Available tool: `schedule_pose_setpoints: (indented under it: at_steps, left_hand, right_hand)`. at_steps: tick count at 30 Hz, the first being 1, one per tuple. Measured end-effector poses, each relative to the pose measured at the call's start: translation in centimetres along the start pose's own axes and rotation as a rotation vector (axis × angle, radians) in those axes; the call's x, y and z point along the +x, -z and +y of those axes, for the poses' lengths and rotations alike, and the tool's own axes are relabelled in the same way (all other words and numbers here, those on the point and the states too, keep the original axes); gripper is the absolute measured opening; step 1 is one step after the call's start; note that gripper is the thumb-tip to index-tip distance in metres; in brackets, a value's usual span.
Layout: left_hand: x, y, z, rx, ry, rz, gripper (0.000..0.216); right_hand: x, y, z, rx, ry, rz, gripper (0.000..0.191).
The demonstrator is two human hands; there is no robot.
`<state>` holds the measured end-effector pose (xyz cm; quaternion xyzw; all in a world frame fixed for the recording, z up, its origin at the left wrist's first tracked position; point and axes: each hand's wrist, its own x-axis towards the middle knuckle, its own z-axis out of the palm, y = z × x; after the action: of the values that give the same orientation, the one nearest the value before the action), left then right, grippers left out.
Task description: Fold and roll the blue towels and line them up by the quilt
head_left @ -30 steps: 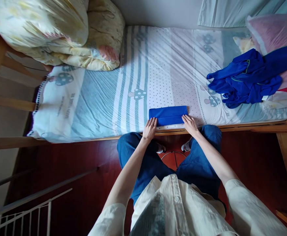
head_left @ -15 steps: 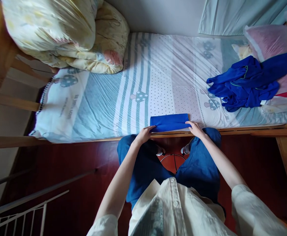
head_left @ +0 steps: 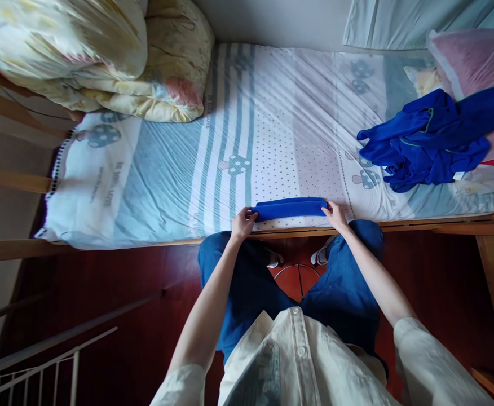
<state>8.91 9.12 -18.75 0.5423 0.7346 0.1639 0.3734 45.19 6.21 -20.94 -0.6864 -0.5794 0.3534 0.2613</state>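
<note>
A blue cloth (head_left: pixel 289 210), folded into a narrow flat strip, lies along the front edge of the bed. My left hand (head_left: pixel 243 222) pinches its left end between thumb and fingers. At the opposite end, my right hand (head_left: pixel 335 214) grips the cloth's right corner. The strip's near layer is lifted and turned back over the rest of it. Off to the right sits a crumpled pile of blue clothing (head_left: pixel 428 138) with thin green trim, apart from both hands.
The bed (head_left: pixel 272 124) has a patterned sheet with mushrooms, stripes and dots. A bulky yellow quilt (head_left: pixel 171 67) rests at the back left, and a pink pillow (head_left: pixel 475 62) at the far right. White metal rails (head_left: pixel 56 366) stand low on the left.
The cloth's near edge has been raised and folded away from me, so the strip looks narrower. Both hands have moved slightly forward with it. The view has shifted a little.
</note>
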Motion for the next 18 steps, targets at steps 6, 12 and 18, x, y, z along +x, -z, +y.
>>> schedule_pose_setpoints:
  at_steps: [6, 12, 18]
  left_hand:
    - [0.1, -0.3, 0.2, 0.03, -0.015, -0.033, 0.039]
    - [1.4, -0.5, -0.2, 0.108, 0.04, -0.027, 0.036]
    - [2.5, -0.9, -0.3, 0.154, 0.028, 0.0, 0.035]
  right_hand:
    - [-0.2, 0.0, 0.3, -0.131, 0.005, 0.005, 0.034]
    - [-0.3, -0.1, 0.5, -0.225, -0.036, -0.013, 0.03]
    - [-0.3, -0.5, -0.1, -0.327, -0.08, -0.01, 0.027]
